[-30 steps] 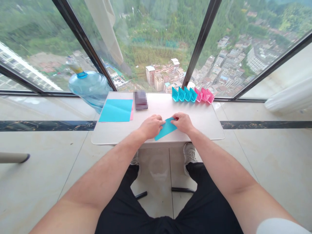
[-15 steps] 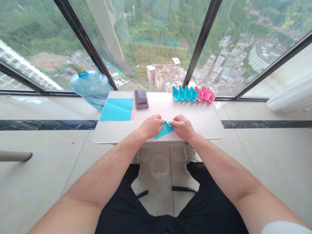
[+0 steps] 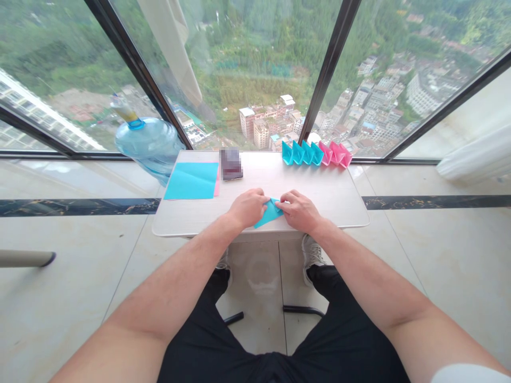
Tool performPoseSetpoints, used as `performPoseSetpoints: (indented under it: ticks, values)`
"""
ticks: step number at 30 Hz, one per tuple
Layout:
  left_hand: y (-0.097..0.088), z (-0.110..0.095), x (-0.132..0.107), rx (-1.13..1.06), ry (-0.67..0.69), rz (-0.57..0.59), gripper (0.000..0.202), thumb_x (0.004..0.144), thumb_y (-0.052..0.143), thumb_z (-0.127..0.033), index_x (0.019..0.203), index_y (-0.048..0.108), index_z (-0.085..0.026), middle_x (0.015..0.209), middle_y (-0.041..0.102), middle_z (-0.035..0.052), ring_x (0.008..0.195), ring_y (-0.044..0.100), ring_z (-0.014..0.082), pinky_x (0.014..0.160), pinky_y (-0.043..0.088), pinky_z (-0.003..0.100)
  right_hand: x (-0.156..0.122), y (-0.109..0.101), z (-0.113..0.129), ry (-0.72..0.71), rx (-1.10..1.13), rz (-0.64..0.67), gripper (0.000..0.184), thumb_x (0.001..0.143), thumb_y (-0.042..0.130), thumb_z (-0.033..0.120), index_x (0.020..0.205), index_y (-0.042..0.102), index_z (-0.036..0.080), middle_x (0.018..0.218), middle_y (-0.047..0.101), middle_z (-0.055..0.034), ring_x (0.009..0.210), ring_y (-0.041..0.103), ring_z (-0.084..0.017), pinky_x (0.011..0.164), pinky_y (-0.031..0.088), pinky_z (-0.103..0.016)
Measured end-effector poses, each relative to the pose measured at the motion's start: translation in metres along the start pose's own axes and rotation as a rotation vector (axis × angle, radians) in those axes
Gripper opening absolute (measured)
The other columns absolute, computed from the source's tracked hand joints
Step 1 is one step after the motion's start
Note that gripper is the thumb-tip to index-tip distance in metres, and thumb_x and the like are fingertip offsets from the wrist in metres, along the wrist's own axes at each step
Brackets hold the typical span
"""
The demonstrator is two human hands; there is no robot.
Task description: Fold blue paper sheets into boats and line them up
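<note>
A small blue sheet of paper (image 3: 269, 213), partly folded, lies near the front edge of a small white table (image 3: 339, 202). My left hand (image 3: 247, 207) pinches its left side with curled fingers. My right hand (image 3: 298, 210) pinches its right upper corner, folding it inward. The two hands almost touch over the paper. Most of the sheet is hidden under my fingers.
A stack of blue and pink sheets (image 3: 191, 181) lies at the table's left. A dark blurred object (image 3: 231, 163) sits behind the hands. A row of folded blue (image 3: 302, 153) and pink (image 3: 336, 155) paper pieces stands at the back right. A water jug (image 3: 148, 143) leans beside the window.
My right hand has moved left, folding the paper's right part inward, so less blue paper shows between the hands. The left hand has stayed in place.
</note>
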State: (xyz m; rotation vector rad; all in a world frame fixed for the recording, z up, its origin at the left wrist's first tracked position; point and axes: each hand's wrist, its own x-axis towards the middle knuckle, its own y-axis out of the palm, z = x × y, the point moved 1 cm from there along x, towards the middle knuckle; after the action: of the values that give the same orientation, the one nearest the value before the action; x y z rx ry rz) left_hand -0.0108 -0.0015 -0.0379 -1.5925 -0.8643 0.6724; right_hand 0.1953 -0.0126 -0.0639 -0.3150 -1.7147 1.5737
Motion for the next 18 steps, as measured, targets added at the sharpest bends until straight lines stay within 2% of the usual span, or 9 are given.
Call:
performPoseSetpoints:
  ticks: [3,6,10,18]
  values:
    - [0.003,0.001,-0.001,-0.005,0.001,-0.036,0.027,0.091,0.054,-0.020,0.109,0.074,-0.019,0.103,0.069,0.0078,0.104,0.064,0.0229,0.096,0.050,0.033,0.000,-0.001,0.000,0.001,-0.004,0.018,0.024,0.090,0.054,0.010,0.099,0.075,0.019,0.101,0.067,-0.0109,0.093,0.051,-0.022,0.083,0.045,-0.034]
    - [0.009,0.000,-0.003,-0.005,0.062,-0.093,0.034,0.092,0.053,-0.015,0.120,0.070,-0.020,0.111,0.070,0.0077,0.106,0.063,0.0226,0.098,0.049,0.035,0.000,-0.001,0.000,0.002,-0.004,0.027,0.026,0.092,0.053,0.011,0.103,0.075,0.018,0.102,0.067,-0.0109,0.094,0.051,-0.023,0.085,0.045,-0.035]
    - [0.016,-0.005,-0.004,0.036,0.165,-0.106,0.033,0.092,0.050,-0.010,0.116,0.071,-0.018,0.118,0.068,0.0095,0.104,0.061,0.0226,0.097,0.049,0.035,0.000,-0.001,0.000,0.017,0.013,0.046,0.029,0.092,0.052,0.012,0.109,0.074,0.018,0.104,0.067,-0.0115,0.097,0.051,-0.024,0.087,0.045,-0.036]
    - [0.015,-0.012,-0.006,0.078,0.180,-0.086,0.033,0.091,0.050,-0.009,0.119,0.068,-0.013,0.126,0.066,0.0119,0.107,0.060,0.0231,0.098,0.048,0.036,-0.001,-0.003,0.000,0.036,0.038,0.085,0.031,0.092,0.053,0.014,0.116,0.073,0.018,0.108,0.068,-0.0114,0.100,0.052,-0.025,0.091,0.045,-0.038]
